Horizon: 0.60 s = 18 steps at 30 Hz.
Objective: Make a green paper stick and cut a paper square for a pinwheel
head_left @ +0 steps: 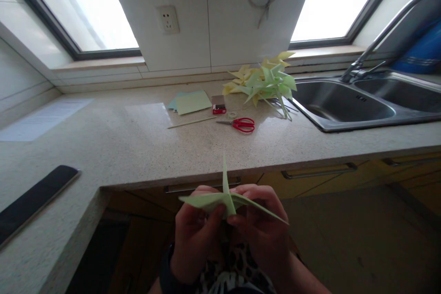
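Note:
Both hands hold a pale green paper pinwheel [210, 200] in front of my body, just short of the counter's edge. My left hand [196, 234] pinches it with the thumb near the centre, fingers behind the paper. From the other side my right hand [263, 225] grips it, the thumb low and the index finger curled behind a blade. One blade points up towards the counter; others spread left and right. What lies behind the paper at its centre is hidden. Beyond on the counter lie red-handled scissors [243, 124] and a thin pale stick [196, 122].
Green and yellow pinwheels [268, 80] lie piled beside the steel sink [341, 101]. Coloured paper sheets [193, 102], a small red box [219, 105] and a tape roll [232, 115] sit near the scissors. At left are a printed sheet [44, 117] and a long dark object [34, 202].

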Each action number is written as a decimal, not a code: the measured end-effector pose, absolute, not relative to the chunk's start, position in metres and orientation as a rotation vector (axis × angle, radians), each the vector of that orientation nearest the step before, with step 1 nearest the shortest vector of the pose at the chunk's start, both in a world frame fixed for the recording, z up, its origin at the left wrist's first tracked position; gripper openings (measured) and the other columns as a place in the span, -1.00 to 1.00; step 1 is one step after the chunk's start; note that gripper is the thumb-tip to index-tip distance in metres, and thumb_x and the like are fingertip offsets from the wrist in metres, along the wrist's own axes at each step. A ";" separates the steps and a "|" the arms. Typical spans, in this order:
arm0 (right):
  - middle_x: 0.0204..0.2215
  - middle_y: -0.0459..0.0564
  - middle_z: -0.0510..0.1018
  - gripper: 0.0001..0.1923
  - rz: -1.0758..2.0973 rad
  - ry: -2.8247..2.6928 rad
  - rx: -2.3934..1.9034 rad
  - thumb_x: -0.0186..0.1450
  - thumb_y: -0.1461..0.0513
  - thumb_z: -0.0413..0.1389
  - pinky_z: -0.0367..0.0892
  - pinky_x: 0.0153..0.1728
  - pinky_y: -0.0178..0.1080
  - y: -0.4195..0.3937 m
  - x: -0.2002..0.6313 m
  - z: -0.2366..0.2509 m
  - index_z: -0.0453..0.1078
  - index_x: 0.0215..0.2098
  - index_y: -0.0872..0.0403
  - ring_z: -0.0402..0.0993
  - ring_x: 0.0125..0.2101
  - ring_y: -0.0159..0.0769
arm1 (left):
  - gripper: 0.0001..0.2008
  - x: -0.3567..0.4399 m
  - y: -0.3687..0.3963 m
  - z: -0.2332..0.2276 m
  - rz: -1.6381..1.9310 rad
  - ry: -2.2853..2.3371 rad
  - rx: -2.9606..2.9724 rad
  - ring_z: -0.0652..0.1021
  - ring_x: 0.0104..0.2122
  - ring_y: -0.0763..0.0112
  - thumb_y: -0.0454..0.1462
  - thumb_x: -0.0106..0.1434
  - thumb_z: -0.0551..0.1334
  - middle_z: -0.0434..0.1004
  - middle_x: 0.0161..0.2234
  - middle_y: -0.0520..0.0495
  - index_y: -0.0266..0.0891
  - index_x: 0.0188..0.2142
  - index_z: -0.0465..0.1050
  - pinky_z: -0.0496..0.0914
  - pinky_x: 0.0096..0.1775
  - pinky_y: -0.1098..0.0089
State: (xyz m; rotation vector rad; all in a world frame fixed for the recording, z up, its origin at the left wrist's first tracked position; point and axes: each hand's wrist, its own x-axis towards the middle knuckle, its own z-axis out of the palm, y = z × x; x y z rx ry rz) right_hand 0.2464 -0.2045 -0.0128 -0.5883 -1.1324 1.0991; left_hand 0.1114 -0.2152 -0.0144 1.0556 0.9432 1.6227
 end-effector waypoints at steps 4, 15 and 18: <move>-0.08 -0.07 0.60 -0.43 1.256 -1.024 -0.639 0.14 0.21 0.44 0.52 -0.07 -0.22 -0.200 0.242 -0.019 0.35 0.04 -0.17 0.58 -0.08 -0.23 | -0.82 0.116 -0.215 -0.013 1.566 0.974 0.773 0.68 -0.32 0.35 -0.26 0.20 0.47 0.72 -0.29 -0.03 -0.12 -0.19 0.61 0.55 -0.25 0.43; -0.07 0.03 0.64 -0.17 1.646 -0.814 -0.699 0.30 0.18 0.30 0.57 -0.20 -0.06 -0.195 0.249 -0.017 -0.13 0.32 -0.23 0.66 -0.21 -0.14 | -0.61 0.114 -0.212 0.005 1.404 0.903 0.375 0.64 -0.45 0.39 -0.21 0.16 0.48 0.67 -0.26 -0.08 -0.21 -0.05 0.48 0.50 -0.41 0.45; -0.10 -0.04 0.65 -0.09 1.650 -0.839 -0.678 0.29 0.19 0.31 0.57 -0.24 -0.12 -0.196 0.249 -0.011 -0.20 0.34 -0.34 0.65 -0.23 -0.19 | -0.62 0.115 -0.214 0.010 1.357 0.913 0.345 0.63 -0.45 0.37 -0.19 0.14 0.49 0.66 -0.29 -0.07 -0.22 -0.09 0.48 0.48 -0.41 0.44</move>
